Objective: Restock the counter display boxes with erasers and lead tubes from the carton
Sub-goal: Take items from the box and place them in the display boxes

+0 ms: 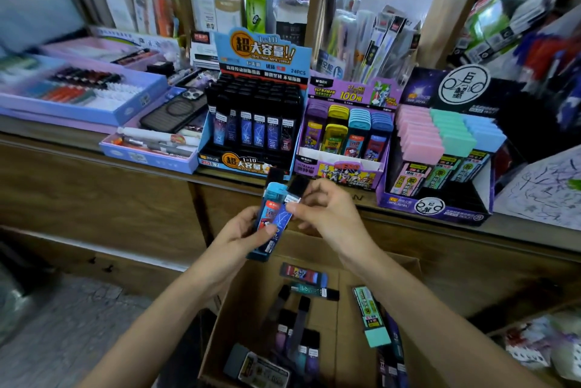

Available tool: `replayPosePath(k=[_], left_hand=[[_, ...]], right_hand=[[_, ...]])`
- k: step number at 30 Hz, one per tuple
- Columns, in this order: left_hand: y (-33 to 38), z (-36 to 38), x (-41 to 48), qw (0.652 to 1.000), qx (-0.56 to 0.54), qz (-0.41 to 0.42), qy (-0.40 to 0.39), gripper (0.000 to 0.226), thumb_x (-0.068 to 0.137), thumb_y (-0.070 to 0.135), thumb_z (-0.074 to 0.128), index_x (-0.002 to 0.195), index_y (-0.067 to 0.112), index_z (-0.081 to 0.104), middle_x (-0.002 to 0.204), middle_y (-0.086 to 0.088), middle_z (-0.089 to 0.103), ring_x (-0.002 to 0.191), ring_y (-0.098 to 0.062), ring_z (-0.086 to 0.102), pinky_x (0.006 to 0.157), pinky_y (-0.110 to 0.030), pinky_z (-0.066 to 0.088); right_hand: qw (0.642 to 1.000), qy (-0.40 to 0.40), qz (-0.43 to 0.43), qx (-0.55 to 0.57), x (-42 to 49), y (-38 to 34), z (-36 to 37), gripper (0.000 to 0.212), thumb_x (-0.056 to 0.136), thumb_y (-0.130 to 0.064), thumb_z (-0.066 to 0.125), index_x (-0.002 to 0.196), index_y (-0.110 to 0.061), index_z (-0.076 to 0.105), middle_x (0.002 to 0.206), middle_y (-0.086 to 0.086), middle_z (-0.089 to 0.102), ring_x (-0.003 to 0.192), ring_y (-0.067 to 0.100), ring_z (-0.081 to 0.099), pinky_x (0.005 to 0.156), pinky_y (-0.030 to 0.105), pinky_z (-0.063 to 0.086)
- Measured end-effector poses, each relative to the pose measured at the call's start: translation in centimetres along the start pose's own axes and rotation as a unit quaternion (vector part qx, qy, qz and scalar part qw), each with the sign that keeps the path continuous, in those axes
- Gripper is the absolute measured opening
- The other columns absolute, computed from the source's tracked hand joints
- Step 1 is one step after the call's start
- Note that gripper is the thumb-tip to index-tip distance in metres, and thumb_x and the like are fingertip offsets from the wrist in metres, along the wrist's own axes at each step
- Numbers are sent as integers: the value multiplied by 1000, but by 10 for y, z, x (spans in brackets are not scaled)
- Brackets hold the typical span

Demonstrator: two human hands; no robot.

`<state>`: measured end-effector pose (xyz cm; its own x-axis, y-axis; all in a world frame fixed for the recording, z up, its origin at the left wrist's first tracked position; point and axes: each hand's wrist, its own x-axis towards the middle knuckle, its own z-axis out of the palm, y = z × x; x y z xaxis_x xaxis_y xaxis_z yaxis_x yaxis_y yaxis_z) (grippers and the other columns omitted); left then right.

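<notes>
Head view | my left hand [242, 230] grips blue lead case [268, 208] | right hand [327, 211] pinches black-capped tube [297, 188] above carton [248, 293] | black display box [251, 123], purple display box [342, 167] just beyond | phone [176, 114] further left

carton [248, 293]: top open, reachable from above | display boxes [342, 172]: touching side by side | front rows [452, 196]: free

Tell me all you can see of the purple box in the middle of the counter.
The purple box looks like printed cardboard, with an upright header card reading "100" and cartoon heroes across its front. It stands on the wooden counter between a blue box of black tubes and a dark box of pastel erasers. Inside, cases stand upright in four columns, capped purple, yellow, light blue and blue. A white ledge fronts them.
</notes>
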<state>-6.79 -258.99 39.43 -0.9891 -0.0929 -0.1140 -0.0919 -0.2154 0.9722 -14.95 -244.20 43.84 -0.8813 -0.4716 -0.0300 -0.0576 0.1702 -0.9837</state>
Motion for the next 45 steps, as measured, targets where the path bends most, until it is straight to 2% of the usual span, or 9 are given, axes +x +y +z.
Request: replayPosePath(k=[4,9,12,17,20,23,29,36,45], left_hand=[[8,-19,-1,1000,7,14,9,46,75,25,62,119,14,55,106,-7,69,100,-22,65,88,-35,50],[13,-44,3,994,-36,54,85,36,76,29,58,109,14,60,90,1,74,81,-10,69,64,-19,54],[17,-64,3,989,6,82,125,31,78,29,55,106,15,59,86,3,74,78,-6,68,61,-16,52],[11,-90,-3,982,32,98,162,30,79,35,56,102,16,61,90,2,74,80,-8,68,63,-17,51],[7,-100,-5,979,20,87,181,35,78,39,57,105,18,62,93,-1,73,84,-12,68,69,-25,49],[3,-107,-6,980,10,85,181,36,79,39,58,107,18,62,98,-4,72,89,-16,68,75,-30,48],[3,-107,-3,980,13,97,172,36,80,36,56,108,15,60,97,-3,72,88,-14,69,67,-20,52],[5,-105,2,981,6,99,170,35,81,36,56,110,16,60,99,-3,72,90,-14,69,68,-18,53],[7,-101,4,980,2,104,169,33,81,33,55,107,13,60,95,-3,73,87,-14,69,69,-18,53]], right_hand=[[999,-32,-27,-3,16,-17,10,7,92,-18,58,92,-12,56,89,5,65,73,7,63,61,23,54],[997,-20,-45,57,47,-48,21,10,90,-10,60,82,-14,56,78,6,62,62,9,60,55,21,52],[991,38,-102,77,72,-75,21,12,89,-8,62,81,-15,56,74,3,62,54,8,60,52,21,52],[979,79,-182,-44,109,-96,36,20,86,-11,66,80,-25,55,77,2,63,68,17,67,55,21,55],[971,83,-189,-121,123,-89,50,23,86,-14,67,76,-30,54,78,0,63,75,25,67,67,35,59],[969,81,-187,-139,133,-80,60,20,86,-14,67,76,-28,56,77,0,64,75,24,67,71,37,58],[976,73,-172,-109,141,-77,68,8,86,-12,66,91,-15,62,79,3,65,74,21,67,66,26,57],[958,64,-204,-191,146,-86,69,4,86,-12,67,88,-15,65,74,0,66,74,20,68,73,32,58],[945,46,-224,-235,154,-86,79,14,85,-12,67,98,-5,68,84,9,67,80,24,66,76,43,56]])
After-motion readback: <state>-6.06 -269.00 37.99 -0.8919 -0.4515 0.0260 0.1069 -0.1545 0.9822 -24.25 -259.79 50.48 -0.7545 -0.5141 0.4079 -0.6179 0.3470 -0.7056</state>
